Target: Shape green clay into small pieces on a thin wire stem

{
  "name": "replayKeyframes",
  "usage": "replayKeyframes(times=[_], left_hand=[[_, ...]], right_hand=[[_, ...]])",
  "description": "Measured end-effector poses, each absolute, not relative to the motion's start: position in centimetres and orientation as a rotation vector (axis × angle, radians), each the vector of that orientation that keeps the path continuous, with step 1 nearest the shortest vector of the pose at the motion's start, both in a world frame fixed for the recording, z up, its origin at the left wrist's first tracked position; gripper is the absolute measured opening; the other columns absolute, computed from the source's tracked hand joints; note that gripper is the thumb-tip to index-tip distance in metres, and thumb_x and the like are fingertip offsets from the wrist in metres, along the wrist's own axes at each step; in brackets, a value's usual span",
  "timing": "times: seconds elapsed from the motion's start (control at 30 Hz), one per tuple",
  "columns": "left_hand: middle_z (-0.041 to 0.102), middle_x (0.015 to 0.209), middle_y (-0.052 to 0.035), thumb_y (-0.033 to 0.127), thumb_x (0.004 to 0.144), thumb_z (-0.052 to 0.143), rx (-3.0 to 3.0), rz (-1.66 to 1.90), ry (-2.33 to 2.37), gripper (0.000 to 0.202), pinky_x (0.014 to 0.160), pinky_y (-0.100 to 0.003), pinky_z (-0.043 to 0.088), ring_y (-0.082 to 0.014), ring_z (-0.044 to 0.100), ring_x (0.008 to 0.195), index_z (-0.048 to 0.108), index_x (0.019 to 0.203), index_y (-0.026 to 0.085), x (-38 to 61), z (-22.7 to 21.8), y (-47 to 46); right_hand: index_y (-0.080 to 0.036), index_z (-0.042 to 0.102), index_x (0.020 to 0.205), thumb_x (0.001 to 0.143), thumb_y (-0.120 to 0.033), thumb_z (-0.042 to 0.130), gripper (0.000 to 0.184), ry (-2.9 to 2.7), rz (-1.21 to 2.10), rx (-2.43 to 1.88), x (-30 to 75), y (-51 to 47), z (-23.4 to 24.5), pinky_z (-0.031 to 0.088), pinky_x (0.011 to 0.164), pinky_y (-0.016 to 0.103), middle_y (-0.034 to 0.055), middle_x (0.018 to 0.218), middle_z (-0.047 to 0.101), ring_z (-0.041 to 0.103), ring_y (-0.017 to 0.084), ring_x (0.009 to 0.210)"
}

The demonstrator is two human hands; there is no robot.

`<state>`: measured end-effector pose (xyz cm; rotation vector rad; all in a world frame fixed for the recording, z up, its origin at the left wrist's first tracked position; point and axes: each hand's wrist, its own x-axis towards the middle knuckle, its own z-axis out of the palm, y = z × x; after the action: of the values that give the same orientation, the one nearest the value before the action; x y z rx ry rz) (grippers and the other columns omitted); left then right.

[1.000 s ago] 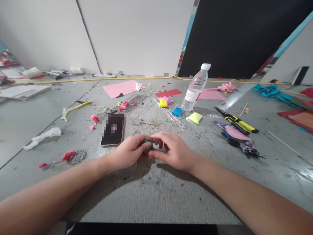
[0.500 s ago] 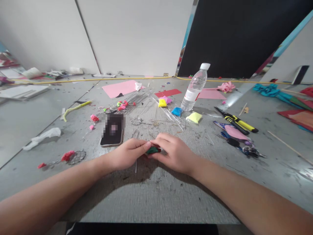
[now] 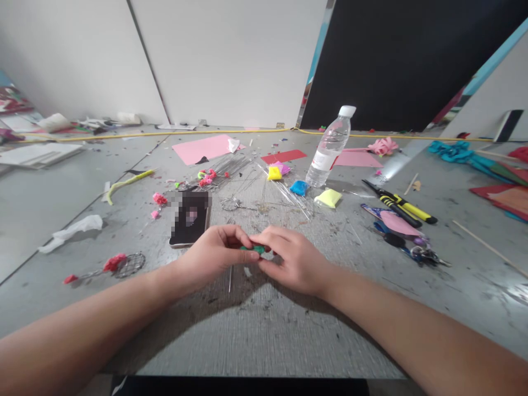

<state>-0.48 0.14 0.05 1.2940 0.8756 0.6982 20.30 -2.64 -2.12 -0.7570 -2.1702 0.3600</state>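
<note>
Pinched thinner than a moment ago, the small green lump of soft clay (image 3: pixel 253 249) sits just above the grey scratched tabletop (image 3: pixel 264 330), between both hands. The left hand (image 3: pixel 212 257) and the right hand (image 3: pixel 293 259) each close thumb and forefinger on it, their fingertips meeting. A black smartphone (image 3: pixel 190 219) lies just beyond the left hand.

Green clay piece (image 3: pixel 253 249), grey table (image 3: pixel 264 330)
</note>
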Motion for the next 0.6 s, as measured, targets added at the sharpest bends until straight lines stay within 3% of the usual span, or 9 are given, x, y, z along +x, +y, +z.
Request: replayKeyframes(times=[0.2, 0.4, 0.6], left_hand=[[0.074, 0.076, 0.0005, 0.017, 0.072, 0.085, 1.254, 0.682, 0.87, 0.025, 0.069, -0.026, 0.053, -0.0133, 0.071, 0.071, 0.068, 0.09, 0.018, -0.58, -0.07, 0.56], [0.077, 0.088, -0.0038, 0.026, 0.078, 0.083, 1.293, 0.673, 0.875, 0.02, 0.076, -0.029, 0.055, -0.0146, 0.07, 0.079, 0.075, 0.094, 0.017, -0.48, -0.44, 0.91], [0.075, 0.08, -0.0019, 0.026, 0.079, 0.079, 1.446, 0.626, 0.949, 0.018, 0.074, -0.029, 0.056, -0.014, 0.067, 0.074, 0.078, 0.094, 0.016, -0.29, 0.38, 0.82]], right_hand=[[-0.018, 0.067, 0.121, 0.102, -0.028, 0.058, 0.022, -2.164, 0.287, -0.744, 20.56, -2.26, -2.16, 0.059, 0.084, 0.041, 0.013, 0.109, 0.07, 0.067, 0.024, 0.096], [-0.017, 0.073, 0.108, 0.101, -0.019, 0.059, 0.016, -2.069, 0.196, -0.801, 20.68, -2.02, -2.05, 0.056, 0.073, 0.035, 0.0088, 0.091, 0.071, 0.066, 0.02, 0.081], [-0.016, 0.075, 0.1, 0.101, -0.016, 0.06, 0.015, -2.003, 0.188, -0.769, 20.78, -1.77, -1.95, 0.054, 0.065, 0.029, 0.0055, 0.082, 0.07, 0.064, 0.017, 0.072]])
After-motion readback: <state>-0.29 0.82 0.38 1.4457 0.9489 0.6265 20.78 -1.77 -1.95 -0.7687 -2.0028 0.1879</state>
